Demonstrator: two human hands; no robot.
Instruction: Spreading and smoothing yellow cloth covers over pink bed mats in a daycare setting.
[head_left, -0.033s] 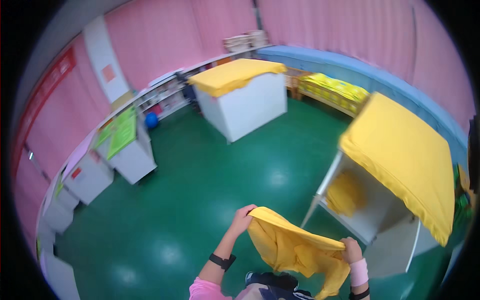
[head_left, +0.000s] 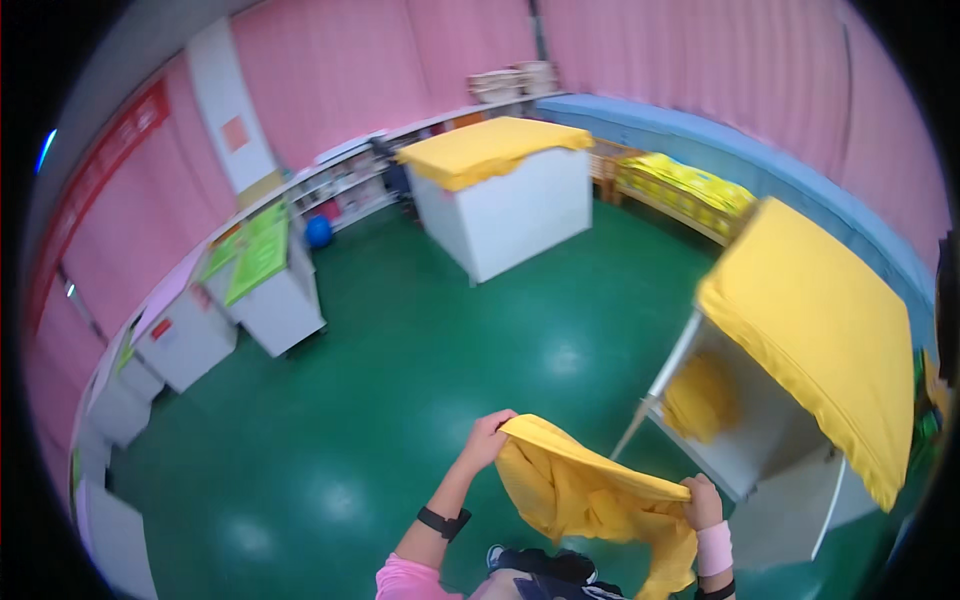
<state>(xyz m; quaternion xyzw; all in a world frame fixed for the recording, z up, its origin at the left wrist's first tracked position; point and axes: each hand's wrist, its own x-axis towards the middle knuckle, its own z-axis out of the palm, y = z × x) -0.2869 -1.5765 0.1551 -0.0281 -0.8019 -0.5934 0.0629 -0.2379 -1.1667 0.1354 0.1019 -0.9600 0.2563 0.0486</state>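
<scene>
Item: yellow cloth. Location: low in the view, in front of your body, slung between your two hands above the green floor. Upper edge drawn out in a shallow sag; lower part in loose folds, with one tail hanging just inside your right forearm.

Handling, as judged: light, soft and limp, with no stiffness of its own; little risk of breakage, and probably not very slippery. Loose folds may twist or bunch. Best hold: the two ends of the upper edge, well apart, where your hands already are.

Left hand: fingers closed on the left end of the edge. Forearm slants up and inward from the lower border, black band around it; this hand stands higher in view than the other.

Right hand: closed around the right end, exact finger placement too small to tell. Forearm rises nearly straight from the lower border, pink wristband at the wrist.

Nearby, to your right: white cabinet with a yellow cover over its top; inside, a bunched yellow bundle, blurred. Farther off, ahead: white box-shaped unit, likewise topped in yellow.
</scene>
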